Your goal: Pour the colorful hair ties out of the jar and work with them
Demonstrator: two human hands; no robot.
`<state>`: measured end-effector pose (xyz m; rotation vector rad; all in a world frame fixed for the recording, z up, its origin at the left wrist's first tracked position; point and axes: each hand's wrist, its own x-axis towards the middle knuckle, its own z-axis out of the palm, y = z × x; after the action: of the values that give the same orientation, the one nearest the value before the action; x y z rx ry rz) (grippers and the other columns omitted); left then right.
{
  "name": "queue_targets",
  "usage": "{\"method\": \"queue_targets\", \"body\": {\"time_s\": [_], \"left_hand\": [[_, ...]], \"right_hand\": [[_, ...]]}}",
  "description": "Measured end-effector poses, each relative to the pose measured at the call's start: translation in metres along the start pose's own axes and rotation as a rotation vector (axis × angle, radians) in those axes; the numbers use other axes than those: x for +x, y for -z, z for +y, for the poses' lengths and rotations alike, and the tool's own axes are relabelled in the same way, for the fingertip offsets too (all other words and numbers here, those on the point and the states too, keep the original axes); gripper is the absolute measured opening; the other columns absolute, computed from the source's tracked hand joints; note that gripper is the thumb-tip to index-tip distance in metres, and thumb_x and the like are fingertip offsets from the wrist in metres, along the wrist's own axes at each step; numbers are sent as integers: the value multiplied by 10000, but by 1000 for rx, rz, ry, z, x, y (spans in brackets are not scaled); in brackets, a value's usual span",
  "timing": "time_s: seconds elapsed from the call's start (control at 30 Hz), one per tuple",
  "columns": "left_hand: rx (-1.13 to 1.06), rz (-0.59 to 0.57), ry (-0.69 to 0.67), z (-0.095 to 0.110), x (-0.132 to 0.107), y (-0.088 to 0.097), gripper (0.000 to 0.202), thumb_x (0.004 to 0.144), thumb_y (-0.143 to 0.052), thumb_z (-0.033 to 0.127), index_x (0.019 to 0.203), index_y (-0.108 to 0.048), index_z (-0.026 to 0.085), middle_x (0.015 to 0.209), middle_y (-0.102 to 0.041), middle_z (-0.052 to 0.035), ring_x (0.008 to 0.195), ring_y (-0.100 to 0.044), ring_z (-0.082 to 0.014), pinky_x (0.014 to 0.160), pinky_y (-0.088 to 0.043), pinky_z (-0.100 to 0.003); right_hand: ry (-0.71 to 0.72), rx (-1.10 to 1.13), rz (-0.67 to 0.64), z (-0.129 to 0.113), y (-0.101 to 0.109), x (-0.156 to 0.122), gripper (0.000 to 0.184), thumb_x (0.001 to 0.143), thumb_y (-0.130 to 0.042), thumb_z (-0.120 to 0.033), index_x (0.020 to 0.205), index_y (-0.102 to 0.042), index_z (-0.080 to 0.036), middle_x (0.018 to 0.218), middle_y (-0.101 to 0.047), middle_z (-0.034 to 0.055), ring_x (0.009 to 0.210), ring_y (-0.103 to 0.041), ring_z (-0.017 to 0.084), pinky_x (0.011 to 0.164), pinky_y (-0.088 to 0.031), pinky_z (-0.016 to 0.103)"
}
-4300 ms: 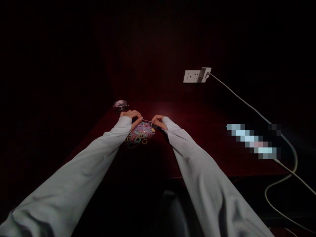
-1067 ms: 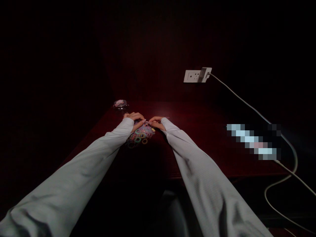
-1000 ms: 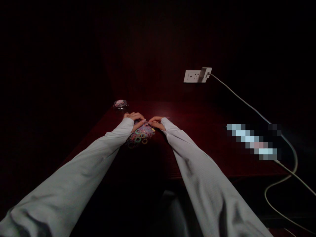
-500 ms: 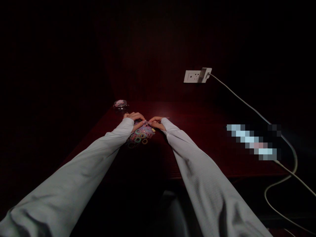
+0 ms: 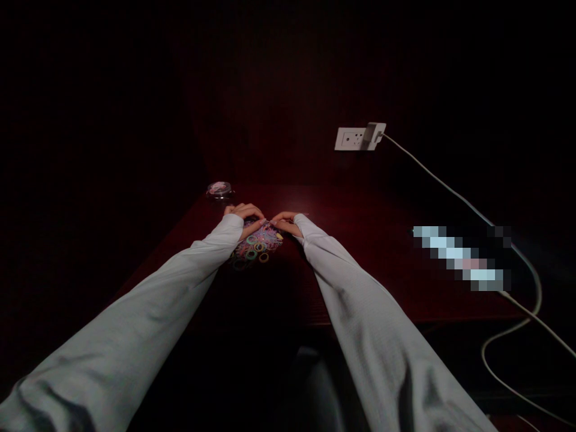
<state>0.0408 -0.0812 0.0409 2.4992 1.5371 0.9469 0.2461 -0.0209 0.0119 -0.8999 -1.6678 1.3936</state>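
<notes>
Running up from the bottom of the view, two pale grey sleeves (image 5: 135, 318) lead away from the wearer to the hands. Well to the right of the right hand and nearer than it, a pale cable (image 5: 508, 378) loops below the desk (image 5: 360, 270), whose surface is dark red. A blurred-out bright object (image 5: 454, 252) lies on the desk, also well to the right of that hand, with a second pale cord (image 5: 546, 327) at its near end.

Just on the near side of the fingertips, between the wrists, sits a heap of small coloured bands (image 5: 265, 241), mostly lilac and pink, with green and yellow rings toward its near side. Over the far side of this heap, the left hand (image 5: 245, 215) and the right hand (image 5: 287, 221) face each other, fingers bent and thumbs drawn in, tips near one another. Whether either grasps a band is too small to tell.

Beyond the left hand and slightly left stands a clear round jar (image 5: 219, 191). Farther off, beyond the right hand and to its right, a charger (image 5: 375, 133) is plugged into a white wall socket (image 5: 348, 139).
</notes>
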Motion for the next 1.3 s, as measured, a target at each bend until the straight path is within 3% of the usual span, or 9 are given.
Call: {"method": "queue_targets", "body": {"time_s": [0.73, 0.83, 0.93, 1.03, 1.07, 1.13, 1.3], "left_hand": [[-13, 1, 2, 0, 0, -1, 242, 1008, -586, 444, 998, -753, 269, 1164, -782, -23, 1128, -659, -256, 1065, -319, -462], [-18, 19, 15, 1, -1, -1, 242, 1004, -589, 451, 988, -749, 270, 1165, -785, -18, 1131, -658, -253, 1080, -327, -465], [-58, 68, 27, -2, 2, -3, 256, 989, -596, 454, 955, -753, 254, 1120, -790, -30, 1100, -667, -255, 1103, -354, -477], [-254, 122, 44, -17, 8, -8, 301, 975, -579, 487, 924, -752, 246, 1057, -791, -52, 1041, -695, -248, 1053, -466, -427], [-335, 148, 70, -24, 11, -10, 314, 974, -563, 502, 916, -748, 254, 1051, -793, -55, 1031, -705, -245, 1009, -507, -403], [-423, 193, 152, -39, 16, -14, 313, 955, -564, 532, 887, -738, 281, 1024, -801, -42, 1010, -724, -244, 929, -551, -370], [-508, 227, 282, -59, 21, -20, 323, 924, -573, 563, 886, -738, 288, 1033, -815, -30, 989, -741, -252, 804, -576, -348]], "right_hand": [[18, -8, -22, 3, 1, 0, 525, 545, -914, -608, 726, -645, -195, 558, -546, -53, 549, -418, 91, 552, -256, 248], [63, -70, 80, 1, 6, -1, 495, 609, -863, -631, 761, -668, -201, 562, -503, -62, 551, -365, 92, 562, -248, 258], [69, -252, 326, -8, 23, -9, 405, 783, -750, -595, 893, -735, -205, 625, -533, -46, 604, -419, 116, 629, -313, 271], [-35, -580, 624, -19, 43, -21, 279, 923, -631, -466, 961, -779, -232, 785, -680, -4, 819, -575, 168, 851, -378, 324], [-83, -682, 670, -21, 49, -25, 252, 935, -624, -429, 963, -789, -241, 833, -714, 8, 899, -593, 189, 917, -364, 351], [-152, -818, 698, -24, 57, -32, 253, 961, -613, -417, 987, -800, -248, 936, -756, 33, 1016, -589, 224, 983, -328, 389], [-215, -963, 608, -22, 58, -36, 275, 993, -610, -425, 1095, -800, -255, 1140, -770, 72, 1126, -553, 267, 1007, -294, 423]]}}
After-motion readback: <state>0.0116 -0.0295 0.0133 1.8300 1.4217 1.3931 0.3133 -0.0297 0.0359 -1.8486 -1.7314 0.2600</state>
